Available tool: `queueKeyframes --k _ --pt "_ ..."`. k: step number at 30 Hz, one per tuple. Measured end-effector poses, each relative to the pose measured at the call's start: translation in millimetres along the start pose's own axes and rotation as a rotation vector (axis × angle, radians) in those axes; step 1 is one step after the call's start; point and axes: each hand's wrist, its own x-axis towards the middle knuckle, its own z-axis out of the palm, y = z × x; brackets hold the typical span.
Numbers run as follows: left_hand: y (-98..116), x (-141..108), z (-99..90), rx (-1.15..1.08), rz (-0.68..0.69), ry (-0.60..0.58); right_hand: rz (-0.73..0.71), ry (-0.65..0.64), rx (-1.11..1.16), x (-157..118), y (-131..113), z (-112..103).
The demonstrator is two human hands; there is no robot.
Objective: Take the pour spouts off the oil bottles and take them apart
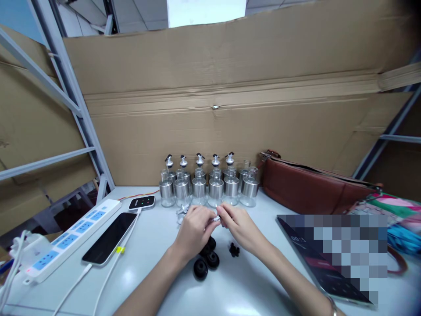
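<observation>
Head view: nearest, at six o'clock, round black caps point(212, 260) lie on the table point(151, 239). Just beyond, the left hand point(196, 226) and right hand point(237, 224) meet, fingertips pinching a small silvery piece point(216, 218) between them. Metal-clad bottles point(216, 189) stand at twelve o'clock.

On the white worktop point(151, 245), two rows of cylindrical glass-and-metal bottles point(199, 188) stand between a long white plastic power strip point(74, 239), left, and a brown leather bag point(312, 186), right; round black pieces point(212, 260) lie before them.
</observation>
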Motion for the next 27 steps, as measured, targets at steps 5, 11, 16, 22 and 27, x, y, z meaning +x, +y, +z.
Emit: queueKeyframes --k 5,11,16,22,27 --pt "5.8 3.1 -0.8 -0.479 -0.393 -0.017 -0.111 -0.014 0.0 -2.5 -5.8 -5.2" --pt "10.0 6.1 2.2 -0.808 -0.499 0.028 -0.134 -0.019 0.054 -1.6 -2.4 -3.1" --pt "8.0 4.1 3.1 -0.751 -0.47 -0.002 -0.106 0.02 -0.066 0.3 3.7 0.3" --pt "0.9 -0.7 2.7 -0.155 -0.124 -0.057 -0.065 0.036 0.003 0.6 6.2 5.1" --pt "-4.5 1.6 -2.9 0.038 0.047 -0.079 0.085 0.047 0.255 2.7 12.5 7.9"
